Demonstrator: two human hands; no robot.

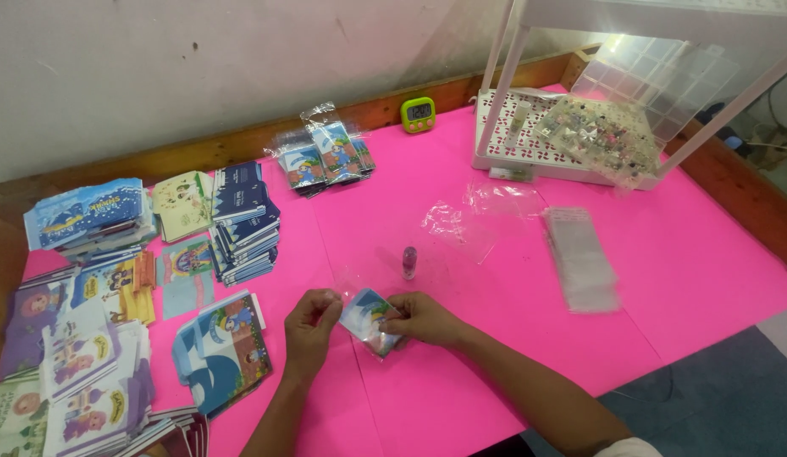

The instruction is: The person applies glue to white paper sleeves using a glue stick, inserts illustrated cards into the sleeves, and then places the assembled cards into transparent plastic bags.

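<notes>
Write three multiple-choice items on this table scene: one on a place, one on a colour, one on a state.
1. Where does the small vial stand?
A. just beyond the hands
B. on the white rack
C. on the card stacks

2. What colour is the table cover?
A. blue
B. pink
C. green

3. What are the left hand and right hand doing?
A. resting flat, holding nothing
B. both holding one small bagged card
C. lifting the timer

Answers:
1 A, the vial is upright on the cover just past the hands.
2 B, the cover is bright pink.
3 B, fingers of both hands pinch the card's clear sleeve.
</notes>
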